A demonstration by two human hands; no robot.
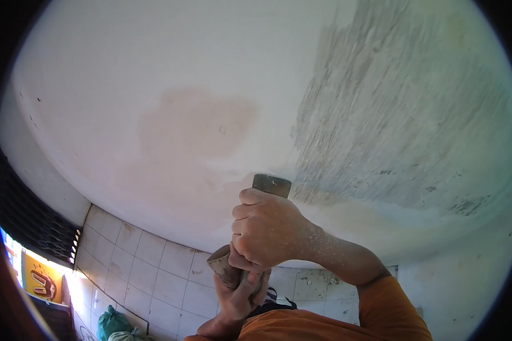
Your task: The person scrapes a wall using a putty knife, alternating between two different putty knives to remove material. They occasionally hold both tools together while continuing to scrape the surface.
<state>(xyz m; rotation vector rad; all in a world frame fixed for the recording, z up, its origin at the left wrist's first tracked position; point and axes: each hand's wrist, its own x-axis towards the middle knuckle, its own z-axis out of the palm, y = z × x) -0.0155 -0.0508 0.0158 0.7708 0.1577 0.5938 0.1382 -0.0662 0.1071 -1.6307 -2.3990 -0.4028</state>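
Observation:
My right hand [270, 228] is a closed fist around a scraper, its broad dark blade [272, 185] showing above the knuckles, close against the pale wall [125, 51]. White dust speckles the wrist and forearm. Just below, my left hand [242, 296] is wrapped round a short brownish cylinder [224, 267] with a round, cup-like end that tilts up to the left. The two hands overlap in this view, and the scraper's handle is hidden. Grey streaks [381, 113] cover the wall right of the blade; a pinkish patch [196, 122] lies to its left.
White floor tiles [153, 273] run along the foot of the wall. Green bags [114, 323] sit at lower left, near a thin dark cable. A dark lattice [31, 210] and a yellow sign [42, 278] are at far left.

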